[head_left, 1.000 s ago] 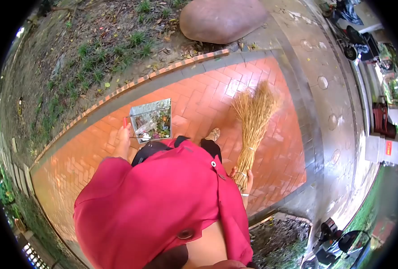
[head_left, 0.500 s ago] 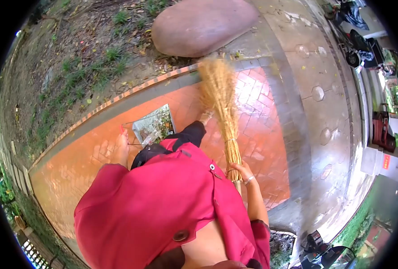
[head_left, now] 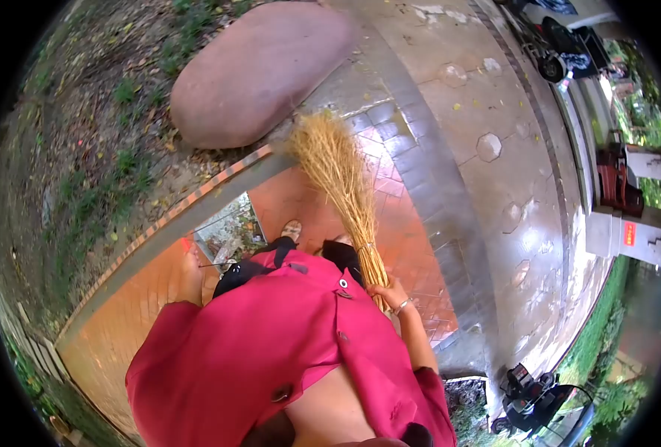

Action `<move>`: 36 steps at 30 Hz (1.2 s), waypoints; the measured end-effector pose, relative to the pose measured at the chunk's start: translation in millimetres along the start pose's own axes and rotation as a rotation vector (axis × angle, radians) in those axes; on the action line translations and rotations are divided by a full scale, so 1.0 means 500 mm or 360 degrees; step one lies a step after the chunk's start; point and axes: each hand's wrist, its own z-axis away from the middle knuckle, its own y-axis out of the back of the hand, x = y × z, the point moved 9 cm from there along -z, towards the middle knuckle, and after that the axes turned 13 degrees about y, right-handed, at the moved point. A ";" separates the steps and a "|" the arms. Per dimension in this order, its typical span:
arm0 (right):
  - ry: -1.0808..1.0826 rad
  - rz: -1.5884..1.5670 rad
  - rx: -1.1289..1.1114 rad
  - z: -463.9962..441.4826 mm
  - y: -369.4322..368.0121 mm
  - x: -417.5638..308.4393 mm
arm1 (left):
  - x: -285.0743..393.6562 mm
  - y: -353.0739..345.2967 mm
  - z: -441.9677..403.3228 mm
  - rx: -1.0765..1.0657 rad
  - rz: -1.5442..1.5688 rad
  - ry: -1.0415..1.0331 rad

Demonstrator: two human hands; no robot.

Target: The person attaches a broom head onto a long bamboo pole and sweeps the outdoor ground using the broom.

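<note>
A straw broom [head_left: 344, 186] slants away in front of me on the right, its bushy head pointing toward the large boulder. My right hand [head_left: 390, 293] is closed around the bound lower part of its bristles. On my left, my left hand [head_left: 192, 262] grips the red handle of a metal dustpan [head_left: 211, 228]. Leaves and debris show inside the dustpan, which is beside my feet. The lower part of the broom's stick is hidden by my arm and the red garment.
A big smooth boulder [head_left: 263, 71] sits beyond the broom, beside leaf-strewn soil. A low brick edging [head_left: 189, 201] borders the orange tiles. Wet grey paving [head_left: 449, 186] runs along the right. Parked vehicles stand at the upper right and a scooter [head_left: 531, 398] at the lower right.
The view has turned and shifted forward, so the boulder appears lower and further left. The broom head tilts more to the left. One foot has come into view beside the dustpan.
</note>
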 end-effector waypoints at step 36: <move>-0.0319 -0.2310 0.0570 -0.835 1.071 -0.215 | -0.003 -1.906 -0.026 -0.0256 -0.1139 0.0123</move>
